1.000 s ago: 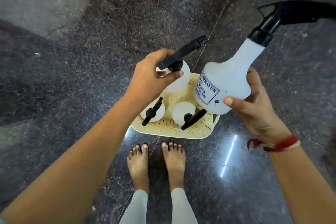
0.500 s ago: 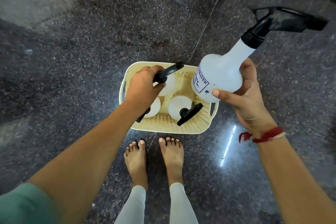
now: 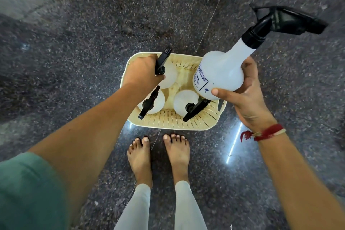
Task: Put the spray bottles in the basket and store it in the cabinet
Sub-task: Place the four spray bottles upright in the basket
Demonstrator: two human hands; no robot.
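A cream perforated basket [image 3: 168, 122] stands on the dark floor just ahead of my feet. Two white spray bottles with black trigger heads stand in its near half, one at the left [image 3: 156, 101] and one at the right [image 3: 183, 101]. My left hand [image 3: 141, 73] grips the black neck of a third bottle [image 3: 169, 75] down in the basket's far left corner. My right hand [image 3: 246, 95] holds a fourth white bottle [image 3: 220, 73] by its body, tilted, over the basket's right side, its black sprayer head [image 3: 285, 20] pointing up and right.
Polished dark speckled stone floor [image 3: 74, 61] lies all around the basket, with a thin joint line running away from me. My bare feet [image 3: 158, 157] stand right behind the basket. A paler patch of floor shows at the upper left.
My left hand has lowered its bottle from above the basket down into the far left corner. My right hand has brought its bottle lower and closer over the basket's right side.
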